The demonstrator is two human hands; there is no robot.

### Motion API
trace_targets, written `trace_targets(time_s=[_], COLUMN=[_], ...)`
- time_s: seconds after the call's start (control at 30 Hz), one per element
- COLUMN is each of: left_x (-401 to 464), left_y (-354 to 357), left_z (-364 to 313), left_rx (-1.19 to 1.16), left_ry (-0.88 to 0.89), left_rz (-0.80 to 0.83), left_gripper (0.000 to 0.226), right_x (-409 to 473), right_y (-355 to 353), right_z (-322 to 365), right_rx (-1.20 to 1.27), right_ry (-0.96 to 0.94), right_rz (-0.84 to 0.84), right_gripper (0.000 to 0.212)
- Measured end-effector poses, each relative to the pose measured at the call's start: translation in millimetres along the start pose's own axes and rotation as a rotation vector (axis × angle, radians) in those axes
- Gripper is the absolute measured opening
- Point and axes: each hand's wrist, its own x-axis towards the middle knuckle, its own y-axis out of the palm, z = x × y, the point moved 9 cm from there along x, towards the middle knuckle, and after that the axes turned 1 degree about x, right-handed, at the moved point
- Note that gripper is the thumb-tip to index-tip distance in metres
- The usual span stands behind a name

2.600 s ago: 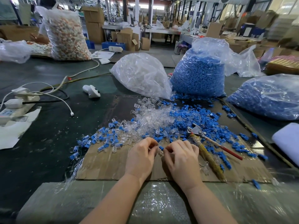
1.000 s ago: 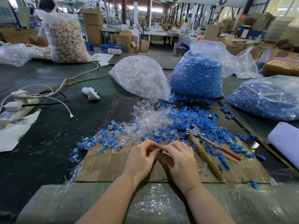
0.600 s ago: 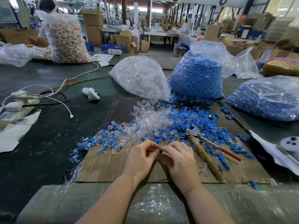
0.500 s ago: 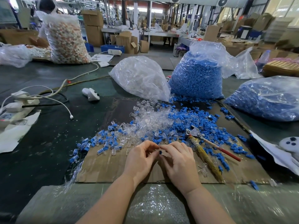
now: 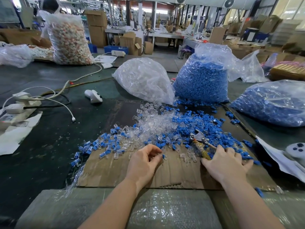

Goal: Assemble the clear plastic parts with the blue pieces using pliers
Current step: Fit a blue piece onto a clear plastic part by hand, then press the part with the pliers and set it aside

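Left hand (image 5: 145, 160) pinches a blue piece (image 5: 163, 156) over bare cardboard (image 5: 173, 172); right hand (image 5: 226, 162), fingers spread, covers the pliers (image 5: 198, 142) handles; grip unclear. No readable writing.

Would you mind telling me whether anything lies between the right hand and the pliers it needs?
Nothing visible does. The right hand already lies over the handles of the pliers, its fingertips touching them; only loose blue pieces lie around the tool. The left hand pinches a small blue-and-clear part.
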Motion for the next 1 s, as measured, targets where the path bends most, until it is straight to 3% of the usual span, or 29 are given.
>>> trace_targets(time_s=[0.17,0.3,0.5,0.67,1.0], left_x=[0.3,3.5,9.3,10.1,8.8], left_y=[-2.0,-6.5,-6.4,-7.8,-10.1], left_z=[-0.7,2.0,12.3,12.6,19.0], left_rx=[-0.026,-0.140,-0.581,-0.664,-0.609], left_ry=[-0.016,-0.086,-0.348,-0.431,-0.496], left_rz=[-0.005,-0.031,-0.061,-0.104,-0.165], left_gripper=[0.019,0.015,0.007,0.008,0.008], right_x=[-4.6,-17.2,-48.1,-72.0,-88.4], right_y=[-15.0,-32.7,-17.2,3.1,10.5], right_z=[11.4,27.9,75.3,88.2,97.6], right_rx=[-0.057,0.140,0.569,0.777,0.756], right_ry=[-0.067,-0.244,-0.436,-0.403,-0.387], right_rz=[-0.142,-0.206,0.232,0.610,0.812], right_gripper=[0.048,0.034,0.031,0.014,0.012])
